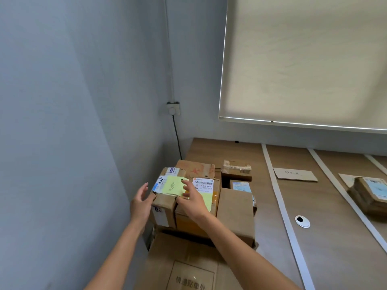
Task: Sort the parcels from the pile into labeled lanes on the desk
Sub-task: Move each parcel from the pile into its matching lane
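Parcel btwn L/R grips

parcels: about 8 | yellow notes: 2 | hands: 2

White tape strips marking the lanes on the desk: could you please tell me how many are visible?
3: one beside the parcel pile, one further right, one at the far right edge; more may lie out of frame.
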`<action>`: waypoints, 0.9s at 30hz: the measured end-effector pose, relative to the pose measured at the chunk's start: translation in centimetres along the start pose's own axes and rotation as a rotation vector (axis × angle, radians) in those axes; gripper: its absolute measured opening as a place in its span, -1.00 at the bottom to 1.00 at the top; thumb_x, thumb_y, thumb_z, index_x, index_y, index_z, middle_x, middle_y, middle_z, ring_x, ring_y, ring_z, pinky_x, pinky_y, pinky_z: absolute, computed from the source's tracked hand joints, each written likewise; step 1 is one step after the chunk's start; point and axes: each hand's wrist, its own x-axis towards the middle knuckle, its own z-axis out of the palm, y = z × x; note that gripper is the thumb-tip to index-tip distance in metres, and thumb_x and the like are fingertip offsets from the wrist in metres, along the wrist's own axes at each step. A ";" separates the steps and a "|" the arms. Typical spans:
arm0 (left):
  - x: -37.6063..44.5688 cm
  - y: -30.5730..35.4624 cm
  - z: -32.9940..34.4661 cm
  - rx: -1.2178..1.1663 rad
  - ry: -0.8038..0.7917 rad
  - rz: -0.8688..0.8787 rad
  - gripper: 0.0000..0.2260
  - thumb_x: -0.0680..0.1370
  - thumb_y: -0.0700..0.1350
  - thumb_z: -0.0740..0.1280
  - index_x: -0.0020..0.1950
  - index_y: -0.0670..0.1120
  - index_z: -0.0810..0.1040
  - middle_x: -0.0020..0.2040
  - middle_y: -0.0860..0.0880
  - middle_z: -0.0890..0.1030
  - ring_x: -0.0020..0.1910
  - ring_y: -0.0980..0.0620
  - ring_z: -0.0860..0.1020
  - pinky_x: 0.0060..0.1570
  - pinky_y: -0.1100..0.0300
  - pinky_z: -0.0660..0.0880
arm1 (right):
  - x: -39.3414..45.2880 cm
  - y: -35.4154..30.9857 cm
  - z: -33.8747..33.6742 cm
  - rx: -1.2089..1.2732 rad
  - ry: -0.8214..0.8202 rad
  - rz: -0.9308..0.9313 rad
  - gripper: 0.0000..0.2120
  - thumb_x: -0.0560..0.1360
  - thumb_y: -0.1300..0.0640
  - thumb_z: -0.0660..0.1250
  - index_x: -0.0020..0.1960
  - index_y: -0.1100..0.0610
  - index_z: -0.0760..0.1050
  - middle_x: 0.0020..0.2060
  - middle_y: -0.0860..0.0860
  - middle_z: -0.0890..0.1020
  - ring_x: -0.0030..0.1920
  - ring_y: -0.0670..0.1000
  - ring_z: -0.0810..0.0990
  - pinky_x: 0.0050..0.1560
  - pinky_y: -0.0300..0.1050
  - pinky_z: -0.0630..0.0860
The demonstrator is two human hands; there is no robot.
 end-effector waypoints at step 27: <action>-5.7 9.7 3.8 -0.353 0.020 0.395 -0.56 0.50 -0.19 0.37 0.34 -0.02 0.35 0.22 -0.01 0.51 0.21 0.03 0.50 -0.03 0.24 0.57 | -3.7 -6.3 -3.5 0.101 0.280 -0.397 -0.32 0.46 0.20 0.37 0.34 -0.32 0.11 0.33 -0.09 0.24 0.35 -0.04 0.31 0.29 -0.07 0.42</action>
